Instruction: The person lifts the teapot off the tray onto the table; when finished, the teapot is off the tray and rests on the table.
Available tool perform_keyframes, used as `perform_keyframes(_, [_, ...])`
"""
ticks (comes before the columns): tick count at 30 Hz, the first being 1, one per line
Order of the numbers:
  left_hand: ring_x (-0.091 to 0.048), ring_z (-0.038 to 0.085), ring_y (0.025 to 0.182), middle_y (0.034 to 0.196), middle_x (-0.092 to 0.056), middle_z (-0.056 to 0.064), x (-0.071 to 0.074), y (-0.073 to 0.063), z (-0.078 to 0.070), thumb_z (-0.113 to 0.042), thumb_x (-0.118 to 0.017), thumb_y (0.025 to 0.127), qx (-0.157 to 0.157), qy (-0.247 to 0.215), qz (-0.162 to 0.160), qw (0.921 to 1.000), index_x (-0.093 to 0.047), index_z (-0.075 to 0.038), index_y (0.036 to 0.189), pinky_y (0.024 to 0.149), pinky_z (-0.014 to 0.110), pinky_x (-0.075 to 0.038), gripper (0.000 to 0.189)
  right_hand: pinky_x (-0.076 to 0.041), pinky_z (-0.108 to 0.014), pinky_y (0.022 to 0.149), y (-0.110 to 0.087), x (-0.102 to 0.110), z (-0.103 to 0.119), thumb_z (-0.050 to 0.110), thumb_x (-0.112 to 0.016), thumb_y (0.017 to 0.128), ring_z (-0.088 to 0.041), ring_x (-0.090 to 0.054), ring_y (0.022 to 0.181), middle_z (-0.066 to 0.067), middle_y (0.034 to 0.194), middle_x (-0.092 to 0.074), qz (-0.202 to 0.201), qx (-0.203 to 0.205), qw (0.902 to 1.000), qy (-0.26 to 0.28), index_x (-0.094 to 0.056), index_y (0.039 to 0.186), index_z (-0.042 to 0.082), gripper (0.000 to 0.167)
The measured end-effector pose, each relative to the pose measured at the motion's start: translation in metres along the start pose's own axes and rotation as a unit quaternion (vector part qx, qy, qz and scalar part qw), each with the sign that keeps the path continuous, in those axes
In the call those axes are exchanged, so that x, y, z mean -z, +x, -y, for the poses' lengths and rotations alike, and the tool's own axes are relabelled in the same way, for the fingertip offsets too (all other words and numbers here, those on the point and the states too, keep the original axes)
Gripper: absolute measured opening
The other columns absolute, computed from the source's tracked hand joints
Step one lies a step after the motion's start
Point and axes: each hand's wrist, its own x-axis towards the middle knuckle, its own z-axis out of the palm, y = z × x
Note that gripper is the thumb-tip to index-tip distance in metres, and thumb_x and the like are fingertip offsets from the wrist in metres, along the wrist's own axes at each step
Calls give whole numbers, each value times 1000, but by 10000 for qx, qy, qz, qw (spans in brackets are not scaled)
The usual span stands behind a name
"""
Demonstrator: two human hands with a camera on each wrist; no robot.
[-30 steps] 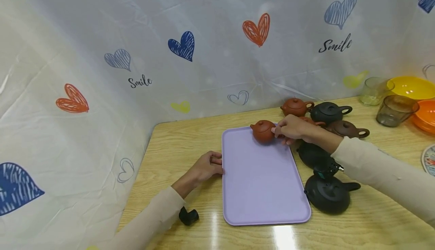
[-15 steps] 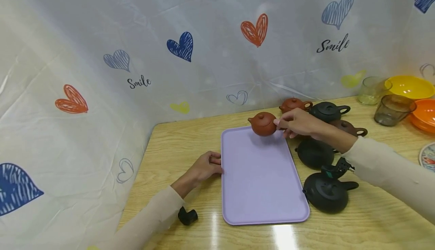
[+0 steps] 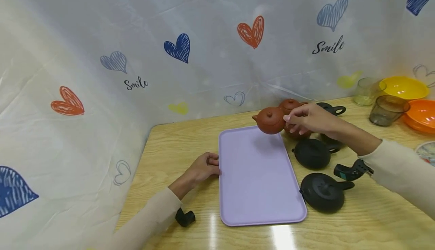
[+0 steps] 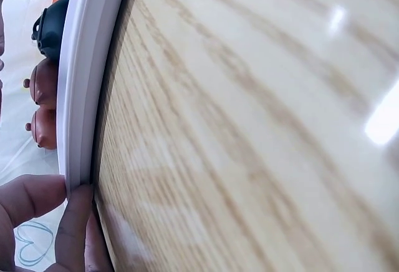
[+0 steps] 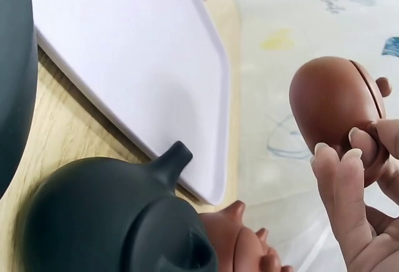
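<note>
My right hand point(image 3: 312, 118) holds a reddish-brown teapot point(image 3: 269, 120) by its handle, lifted over the far right corner of the lilac tray point(image 3: 259, 182). The teapot's spout points left, its lid is on, and my fingers hide most of the handle. In the right wrist view, the fingers curl in at the handle side of the raised teapot point(image 5: 333, 100). My left hand point(image 3: 202, 168) is at the tray's left edge. The left wrist view has its thumb and fingers pinching the tray rim point(image 4: 87, 78).
Along the tray's right side stand black teapots point(image 3: 323, 193), with more black and red-brown ones behind, partly hidden by my right arm. Farther right are a smoky glass point(image 3: 388, 111), a clear glass point(image 3: 367, 91), a yellow bowl point(image 3: 404, 87) and orange bowls point(image 3: 423, 116). A printed curtain hangs behind.
The right hand has raised the reddish-brown teapot off the tray and carried it slightly right, toward the other teapots. The left hand has stayed at the tray edge.
</note>
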Motion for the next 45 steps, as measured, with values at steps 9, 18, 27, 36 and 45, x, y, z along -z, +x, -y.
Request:
perform_keyframes(9, [-63,22,98,119,-58,17,1,0,1,1,-73,83,35,-149,50,9999,-49,3,135,88,33,-58,57,-60,-35,75,-22,17,-12,37,-60,101,-18,-70,90,-11,111,-67,-87,62,9998,169,-70,109,1,38])
perform_keyframes(18, [-62,22,100,119,-58,17,1,-1,1,0,-73,84,19,-67,50,10000,-49,2,135,89,32,-57,56,-60,-34,75,-45,29,-34,32,-57,103,-14,-70,90,-1,99,-71,-174,-58,9993,329,-68,112,1,34])
perform_keyframes(27, [-62,22,99,119,-58,17,0,-2,1,-1,-73,84,3,-57,50,10000,-50,2,135,89,32,-57,57,-59,-34,74,-72,45,-62,28,-58,102,-15,-70,92,4,101,-71,-153,-177,9996,147,-69,109,4,27])
perform_keyframes(36, [-63,22,101,120,-59,16,2,-3,0,-3,-74,84,-25,1,9,10000,-50,0,135,91,35,-56,56,-57,-32,71,-99,61,-98,27,-53,105,-8,-65,90,1,103,-67,7,-553,9977,-402,-66,118,2,30])
perform_keyframes(45, [-62,22,101,120,-59,16,2,-3,1,-5,-74,84,-58,61,16,10000,-51,-1,135,91,35,-56,56,-55,-30,65,-119,76,-140,17,-50,106,-6,-63,81,8,89,-69,-41,-922,9955,-204,-70,102,8,23])
